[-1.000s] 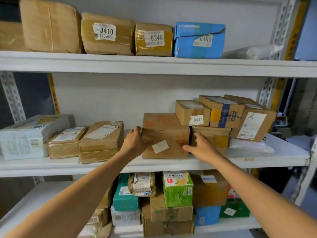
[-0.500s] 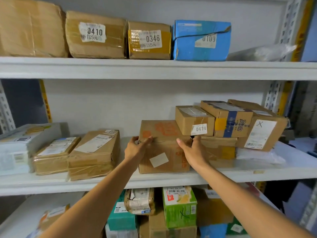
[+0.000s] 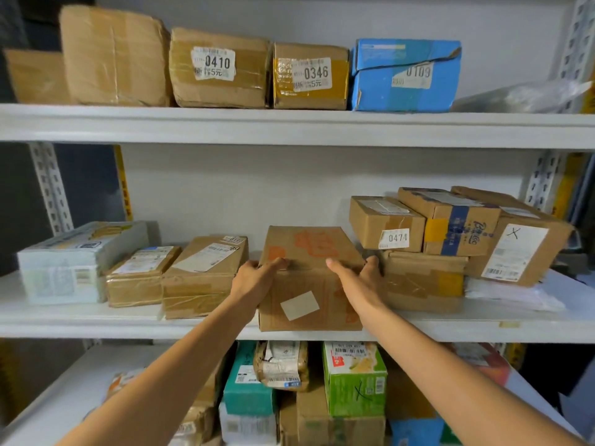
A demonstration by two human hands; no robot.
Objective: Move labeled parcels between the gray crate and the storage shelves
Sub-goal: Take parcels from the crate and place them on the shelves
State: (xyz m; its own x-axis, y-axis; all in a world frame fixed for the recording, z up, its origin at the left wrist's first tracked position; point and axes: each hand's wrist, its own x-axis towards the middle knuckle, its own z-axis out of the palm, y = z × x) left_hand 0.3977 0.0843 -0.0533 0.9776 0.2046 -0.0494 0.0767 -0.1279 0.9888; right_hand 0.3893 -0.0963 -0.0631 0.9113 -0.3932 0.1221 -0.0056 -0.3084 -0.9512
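Hands: left hand point(image 3: 257, 280) and right hand point(image 3: 357, 281) clasp the orange-printed box point(image 3: 304, 286) resting on the middle shelf point(image 3: 96, 326); I judge its move possibly unfinished.

Brown parcel point(image 3: 310, 278), orange print; blue box point(image 3: 405, 77); white shelf point(image 3: 289, 127)
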